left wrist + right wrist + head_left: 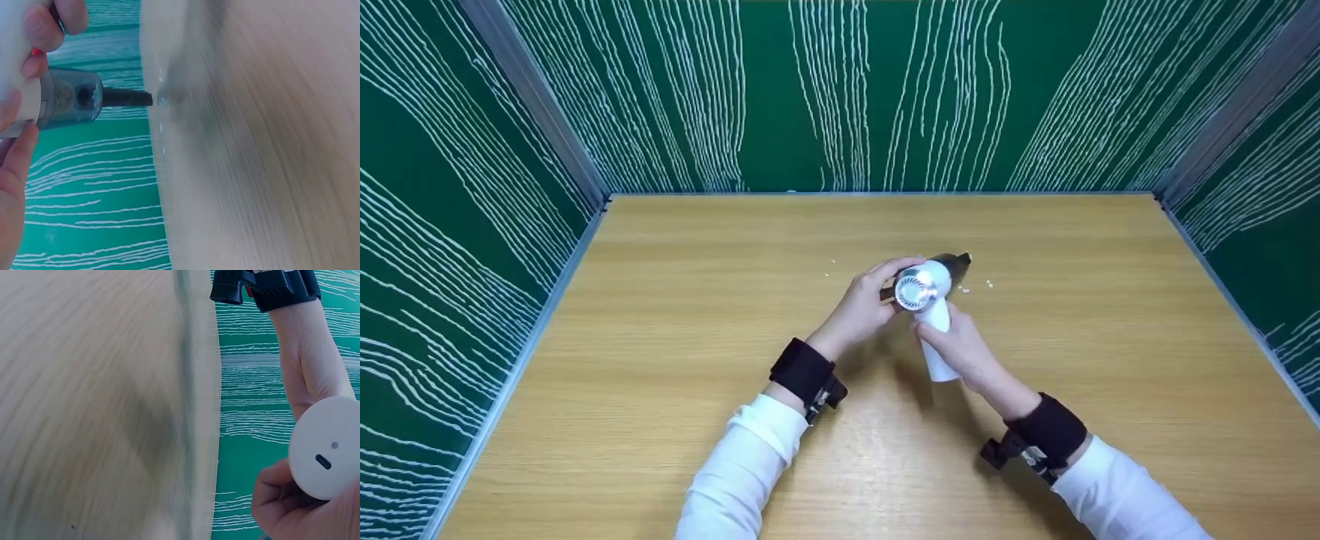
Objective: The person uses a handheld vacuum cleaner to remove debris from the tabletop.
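A white handheld vacuum cleaner (pixel 935 315) is held above the table, its handle slanting down toward the person. My right hand (pixel 956 346) grips that handle. My left hand (pixel 870 301) holds the vacuum's round motor end from the left, its thumb below and fingers above. In the left wrist view, the see-through dust cup (pixel 73 97) ends in a narrow black nozzle (pixel 128 98) pointing at the table. Small white scraps (pixel 989 284) lie near the nozzle. The right wrist view shows the handle's flat round base (pixel 332 433) with a small oblong port.
The wooden table (pixel 660 315) is bounded by green panels (pixel 769 90) with wavy white lines at the back and both sides. Tiny white specks (pixel 826 274) lie left of the vacuum. Black bands with small cameras circle both wrists.
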Demonstrator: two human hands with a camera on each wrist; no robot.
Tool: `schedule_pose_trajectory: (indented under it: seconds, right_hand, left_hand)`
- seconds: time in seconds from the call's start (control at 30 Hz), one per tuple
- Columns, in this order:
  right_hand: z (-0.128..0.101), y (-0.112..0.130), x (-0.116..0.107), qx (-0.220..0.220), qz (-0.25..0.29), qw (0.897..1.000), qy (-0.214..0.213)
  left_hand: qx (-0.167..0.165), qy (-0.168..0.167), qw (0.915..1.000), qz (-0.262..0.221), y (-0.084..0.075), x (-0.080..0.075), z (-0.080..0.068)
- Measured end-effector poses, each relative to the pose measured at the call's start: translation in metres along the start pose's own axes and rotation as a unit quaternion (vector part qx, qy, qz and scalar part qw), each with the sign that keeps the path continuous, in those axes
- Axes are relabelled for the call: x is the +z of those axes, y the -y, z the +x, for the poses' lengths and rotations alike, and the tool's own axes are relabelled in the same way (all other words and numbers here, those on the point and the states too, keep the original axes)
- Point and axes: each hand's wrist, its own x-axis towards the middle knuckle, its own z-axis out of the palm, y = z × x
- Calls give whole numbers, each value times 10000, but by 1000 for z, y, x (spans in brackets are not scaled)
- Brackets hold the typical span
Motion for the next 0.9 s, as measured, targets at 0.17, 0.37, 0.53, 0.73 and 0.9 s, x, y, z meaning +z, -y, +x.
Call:
schedule_pose_trajectory:
  seconds: [0.17, 0.37, 0.53, 0.73, 0.9]
  right_hand:
    - [-3, 1, 2, 40, 40, 9999, -90]
    - [-12, 0, 6, 77, 375, 9992, -107]
    - [-19, -1, 11, 206, 1157, 9928, 224]
    - [-26, -1, 16, 409, 1513, 9872, 307]
    - [-29, 0, 19, 382, 1472, 9881, 241]
  left_hand:
    - [102, -13, 9995, 295, -6, 0, -1]
    - [239, 108, 9993, 265, -34, -5, -11]
    - [194, 151, 9995, 207, -26, -2, -13]
    - [323, 225, 9991, 139, -4, 2, -13]
    - [464, 260, 9983, 224, -1, 2, -14]
